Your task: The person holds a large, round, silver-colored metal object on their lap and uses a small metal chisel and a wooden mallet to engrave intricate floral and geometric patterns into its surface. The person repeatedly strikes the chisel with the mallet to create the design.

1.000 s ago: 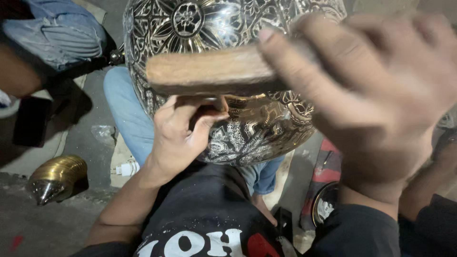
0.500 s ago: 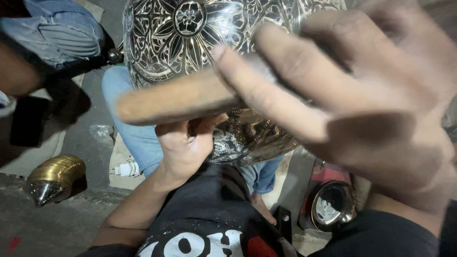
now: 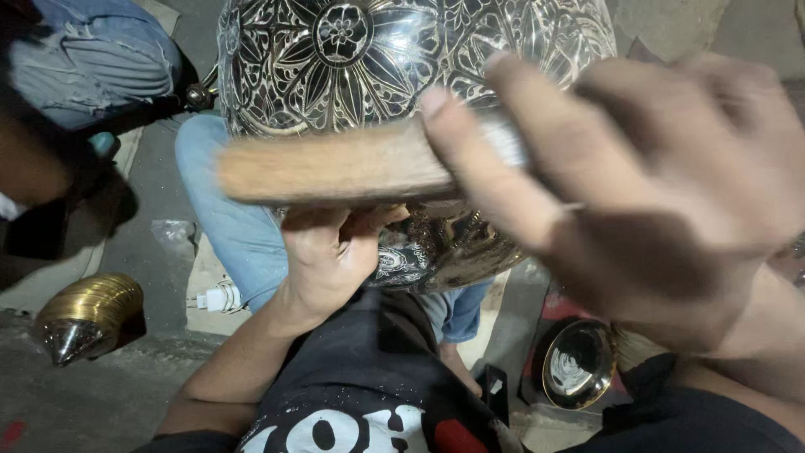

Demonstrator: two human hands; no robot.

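Swung back rightward, the wooden stick (image 3: 335,168) lies crosswise, long axis left-right, clenched in the right hand (image 3: 637,201), its free end left of those fingers. Beneath it, the left hand (image 3: 331,252) presses curled fingers on the engraved metal bowl (image 3: 402,59).

bare grey concrete floor (image 3: 151,193), dim light, dusty patches.

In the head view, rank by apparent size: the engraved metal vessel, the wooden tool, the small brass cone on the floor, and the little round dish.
1. Engraved metal vessel
2. Wooden tool, though it is close to the camera, so it may look bigger than it is
3. Brass cone and round dish: look alike, unranked
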